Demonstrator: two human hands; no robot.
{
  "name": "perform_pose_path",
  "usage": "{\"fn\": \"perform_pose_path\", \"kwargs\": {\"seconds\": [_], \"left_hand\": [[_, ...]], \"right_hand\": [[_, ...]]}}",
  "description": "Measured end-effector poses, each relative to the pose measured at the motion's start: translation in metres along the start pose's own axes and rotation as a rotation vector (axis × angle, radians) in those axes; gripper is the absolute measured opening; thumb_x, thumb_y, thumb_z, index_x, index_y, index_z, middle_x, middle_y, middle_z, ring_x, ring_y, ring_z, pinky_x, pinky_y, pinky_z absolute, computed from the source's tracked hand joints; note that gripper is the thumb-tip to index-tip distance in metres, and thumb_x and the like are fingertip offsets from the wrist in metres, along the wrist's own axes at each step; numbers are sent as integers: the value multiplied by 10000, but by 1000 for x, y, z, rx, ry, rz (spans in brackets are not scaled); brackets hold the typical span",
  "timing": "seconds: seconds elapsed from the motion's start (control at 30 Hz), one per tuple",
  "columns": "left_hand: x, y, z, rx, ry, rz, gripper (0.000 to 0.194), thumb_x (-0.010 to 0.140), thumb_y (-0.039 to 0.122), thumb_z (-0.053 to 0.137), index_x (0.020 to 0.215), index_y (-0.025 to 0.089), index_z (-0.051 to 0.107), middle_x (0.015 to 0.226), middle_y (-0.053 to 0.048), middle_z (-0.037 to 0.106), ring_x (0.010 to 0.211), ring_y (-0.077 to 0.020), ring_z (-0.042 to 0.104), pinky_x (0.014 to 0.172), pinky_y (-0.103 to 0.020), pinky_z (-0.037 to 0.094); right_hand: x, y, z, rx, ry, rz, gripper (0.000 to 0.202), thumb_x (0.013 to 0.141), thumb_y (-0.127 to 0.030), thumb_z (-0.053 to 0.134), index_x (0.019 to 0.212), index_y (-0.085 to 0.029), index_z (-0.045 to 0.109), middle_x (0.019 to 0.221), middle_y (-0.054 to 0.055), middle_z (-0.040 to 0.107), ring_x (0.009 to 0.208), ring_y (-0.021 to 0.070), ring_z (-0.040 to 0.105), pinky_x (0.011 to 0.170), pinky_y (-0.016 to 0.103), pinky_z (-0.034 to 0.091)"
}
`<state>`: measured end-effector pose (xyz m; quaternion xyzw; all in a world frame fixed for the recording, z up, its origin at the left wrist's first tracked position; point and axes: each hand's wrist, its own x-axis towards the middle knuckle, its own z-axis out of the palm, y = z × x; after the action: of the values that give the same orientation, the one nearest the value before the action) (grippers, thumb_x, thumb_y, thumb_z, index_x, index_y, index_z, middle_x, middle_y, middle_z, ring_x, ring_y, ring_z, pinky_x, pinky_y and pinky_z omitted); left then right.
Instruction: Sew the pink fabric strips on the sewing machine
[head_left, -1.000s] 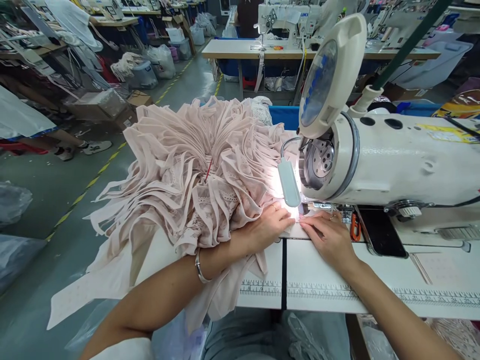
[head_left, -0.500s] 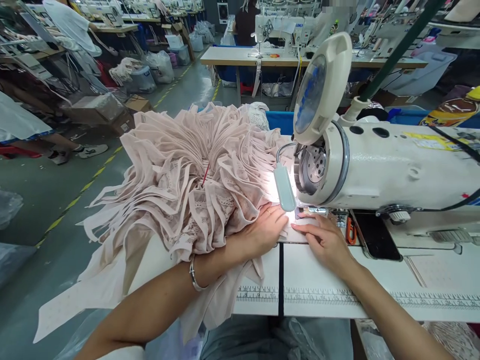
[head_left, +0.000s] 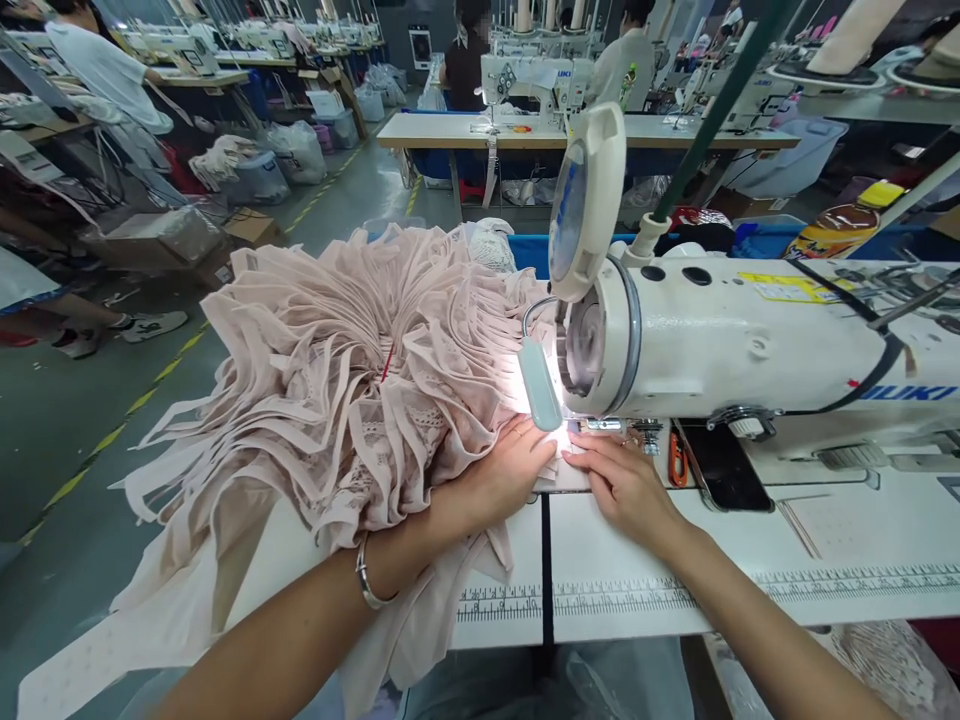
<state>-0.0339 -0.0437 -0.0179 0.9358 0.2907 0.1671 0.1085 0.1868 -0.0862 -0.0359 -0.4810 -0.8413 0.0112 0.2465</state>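
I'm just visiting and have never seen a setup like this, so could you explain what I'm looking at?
There is no robot here: these are a person's two bare hands, seen from a camera worn on the head, looking forward and down. The big white rounded metal body on the right is a sewing machine. A small pale green lamp lights the spot by its front end.

Both the left hand and the right hand have their fingertips at pale pink cloth there; whether they pinch it or only press it is unclear. A large ruffled heap of pale pink fabric lies to the left. The white tabletop has a printed ruler scale, and a black phone and a small orange tool lie beside the machine.
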Motion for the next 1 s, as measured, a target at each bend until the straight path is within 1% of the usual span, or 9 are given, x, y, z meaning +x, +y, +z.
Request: {"fn": "perform_pose_path", "kwargs": {"seconds": [0.17,0.3,0.37,0.43,0.5,0.57,0.7,0.83,1.0], "left_hand": [[3,-1,1,-2,-1,-27,250,901,8,376,1003,163,545,1121,-90,575,1047,-229,528,960,-373,440],[3,-2,5,-10,6,-54,192,960,85,390,1050,175,533,1158,-82,552,1076,-222,504,973,-359,432],[3,-1,6,25,22,-84,191,978,123,401,1105,184,530,1189,-87,536,1114,-229,486,976,-360,427],[2,1,5,99,18,-116,203,986,131,401,1122,194,539,1145,-83,546,1106,-235,490,958,-367,426],[1,4,2,191,13,-119,222,995,113,368,1076,188,560,1039,-71,568,1035,-230,514,923,-362,426],[0,7,-1,251,29,-84,263,1002,92,320,1022,169,572,938,-57,573,937,-212,530,891,-342,421],[-2,8,-1,269,61,4,307,1004,69,284,931,152,570,835,-35,556,816,-184,521,830,-309,412],[-2,5,3,267,37,40,251,959,42,366,843,167,550,802,-33,541,807,-187,514,798,-311,411],[-1,6,2,273,26,29,170,849,21,458,808,163,541,833,-61,552,862,-212,526,810,-337,421]], "right_hand": [[3,-1,2,-32,-3,38,360,871,-59,425,1033,-234,695,1213,41,706,1061,207,661,934,401,481],[6,1,3,-32,-17,69,353,886,-97,422,1050,-244,697,1201,43,711,1027,206,677,945,402,491],[8,3,3,-29,-32,81,356,893,-106,405,1052,-233,697,1200,52,711,1017,202,682,948,394,500],[10,3,3,-33,-60,95,372,895,-105,385,1063,-224,694,1203,58,710,1025,202,681,951,391,504],[11,3,2,-45,-98,109,399,890,-95,367,1083,-229,690,1211,56,706,1047,207,674,958,400,504],[12,3,2,-66,-134,125,431,882,-83,355,1106,-243,688,1222,51,701,1072,214,663,961,413,503],[11,2,4,-135,-191,150,509,871,-62,344,1218,-260,660,1255,55,684,1089,225,649,941,424,511],[11,2,6,-214,-255,137,594,844,-40,325,1321,-255,605,1283,65,670,1038,236,656,913,436,516],[13,0,3,-251,-295,138,628,824,-18,298,1331,-241,594,1281,81,668,994,232,650,896,422,494]]}}
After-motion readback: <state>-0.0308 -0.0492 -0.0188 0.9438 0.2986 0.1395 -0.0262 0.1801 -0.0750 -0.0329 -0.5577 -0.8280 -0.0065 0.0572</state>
